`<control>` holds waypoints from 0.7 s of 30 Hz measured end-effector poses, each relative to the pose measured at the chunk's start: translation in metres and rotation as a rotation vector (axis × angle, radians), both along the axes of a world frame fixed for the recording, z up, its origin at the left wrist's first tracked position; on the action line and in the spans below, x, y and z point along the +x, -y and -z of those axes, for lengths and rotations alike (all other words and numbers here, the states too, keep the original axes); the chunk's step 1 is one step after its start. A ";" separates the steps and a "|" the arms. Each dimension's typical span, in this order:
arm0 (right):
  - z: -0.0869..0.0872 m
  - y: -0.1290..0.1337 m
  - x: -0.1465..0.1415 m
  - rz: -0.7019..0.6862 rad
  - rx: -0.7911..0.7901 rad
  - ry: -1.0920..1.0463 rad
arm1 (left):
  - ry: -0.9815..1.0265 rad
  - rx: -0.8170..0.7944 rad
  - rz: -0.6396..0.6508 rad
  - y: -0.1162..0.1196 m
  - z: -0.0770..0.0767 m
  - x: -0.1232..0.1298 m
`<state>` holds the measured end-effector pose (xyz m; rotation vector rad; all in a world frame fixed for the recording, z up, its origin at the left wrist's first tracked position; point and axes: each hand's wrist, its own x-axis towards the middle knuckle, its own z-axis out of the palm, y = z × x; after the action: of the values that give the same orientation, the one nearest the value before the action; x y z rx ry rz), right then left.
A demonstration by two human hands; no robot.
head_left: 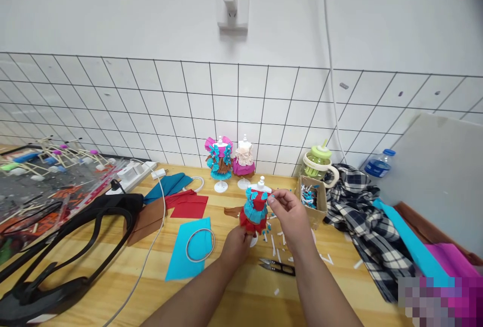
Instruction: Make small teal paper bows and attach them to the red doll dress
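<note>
In front of me stands a small white dress form (pixel 260 186) wearing a red and turquoise crepe-paper dress (pixel 255 212). My left hand (pixel 237 247) closes around its lower part, under the red skirt; the fingers are partly hidden. With thumb and forefinger pinched, my right hand (pixel 290 212) touches the dress's upper right edge, at a small turquoise ruffle. Black-handled thread snips (pixel 278 266) lie on the table just below, amid white paper scraps (pixel 273 245). A strip of brown paper (pixel 233 211) is left of the dress.
Two more dressed forms, one pink-and-turquoise (pixel 219 163) and one cream-and-magenta (pixel 244 158), stand by the wall. Left lie turquoise paper (pixel 181 254) under a ring (pixel 187 251), red paper (pixel 190 207) and a black strapped frame (pixel 94 266). Right are a scrap box (pixel 319 211), a cup (pixel 317 158) and plaid cloth (pixel 362 206).
</note>
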<state>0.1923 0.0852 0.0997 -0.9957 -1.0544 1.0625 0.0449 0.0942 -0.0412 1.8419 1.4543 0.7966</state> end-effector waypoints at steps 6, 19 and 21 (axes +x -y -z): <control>0.001 0.000 0.002 0.012 -0.001 0.037 | 0.011 -0.001 0.031 0.001 -0.003 0.000; 0.009 0.001 0.004 0.067 0.138 0.180 | -0.008 0.001 0.013 0.001 -0.005 0.002; 0.012 0.007 0.003 0.152 0.197 0.236 | 0.002 -0.001 0.003 0.001 -0.004 0.002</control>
<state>0.1956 0.0784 0.0882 -1.0389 -1.2280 0.7141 0.0472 0.0933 -0.0375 1.8417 1.4503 0.7966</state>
